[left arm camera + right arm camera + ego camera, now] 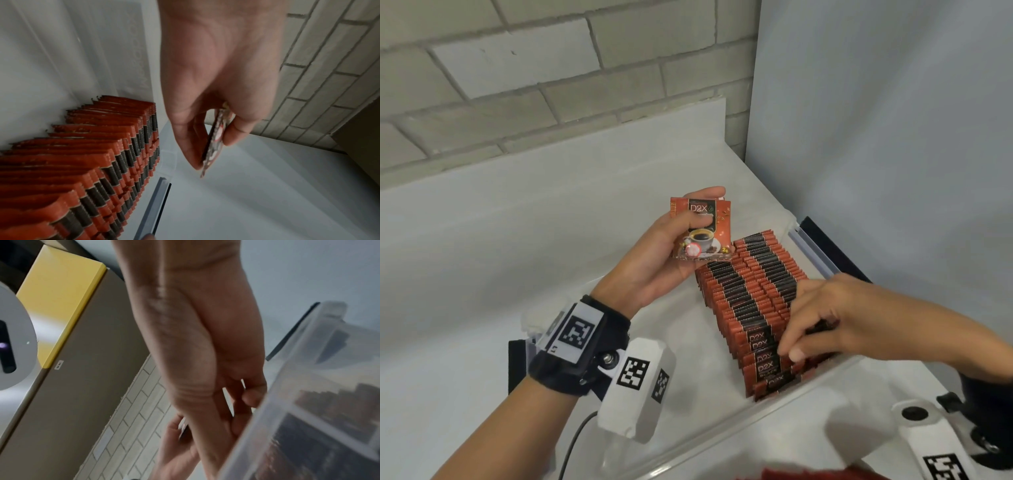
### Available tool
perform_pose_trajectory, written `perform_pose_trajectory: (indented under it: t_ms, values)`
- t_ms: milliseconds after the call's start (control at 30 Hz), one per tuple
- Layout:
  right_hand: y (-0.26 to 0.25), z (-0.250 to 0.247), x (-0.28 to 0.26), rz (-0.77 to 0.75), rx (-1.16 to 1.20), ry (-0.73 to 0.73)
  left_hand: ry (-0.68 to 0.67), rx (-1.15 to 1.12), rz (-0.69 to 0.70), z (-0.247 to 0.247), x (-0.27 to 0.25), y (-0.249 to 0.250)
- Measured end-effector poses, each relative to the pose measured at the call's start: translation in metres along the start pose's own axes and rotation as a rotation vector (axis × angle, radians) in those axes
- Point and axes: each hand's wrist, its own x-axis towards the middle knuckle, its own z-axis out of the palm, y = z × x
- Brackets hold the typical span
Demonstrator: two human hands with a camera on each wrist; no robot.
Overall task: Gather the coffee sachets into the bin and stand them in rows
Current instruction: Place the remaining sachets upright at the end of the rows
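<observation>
Grey brick wall behind a white counter [517, 240]. Clear bin [774, 416] at the counter's right end holds rows of sachets [753, 294] standing on edge. Left hand [657, 253] pinches a few sachets [702, 228], thumb on the printed face, above the bin's far left. Right hand [822, 318] rests curled fingertips on the near row. Risk: lifting that hand could let the leaning near sachets topple.
</observation>
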Motion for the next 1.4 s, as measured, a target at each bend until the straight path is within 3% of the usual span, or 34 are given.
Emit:
perform_pose_trajectory:
  t_ms: [167, 333, 700, 867, 1033, 1300, 1400]
  values:
    - [-0.015, -0.011, 0.005, 0.019, 0.281, 0.329, -0.072, 0.057, 0.021, 0.003, -0.002, 0.0]
    - [-0.019, -0.009, 0.024, 0.076, 0.441, 0.555, -0.133, 0.1, 0.021, 0.001, -0.004, -0.001]
    - [-0.026, -0.014, 0.039, 0.144, 0.618, 0.665, -0.172, 0.154, -0.028, 0.0, -0.004, -0.003]
    - [-0.022, -0.011, 0.029, 0.101, 0.632, 0.628, -0.15, 0.112, -0.054, 0.0, -0.004, -0.002]
    - [-0.02, -0.008, 0.001, 0.046, 0.593, 0.465, -0.091, 0.056, -0.061, -0.001, -0.002, -0.001]
    - [-0.016, -0.001, -0.02, 0.064, 0.329, 0.263, -0.09, 0.074, -0.074, -0.001, -0.003, 0.0]
    - [-0.015, 0.0, -0.02, 0.081, 0.243, 0.123, -0.092, 0.074, -0.079, 0.0, -0.003, 0.0]
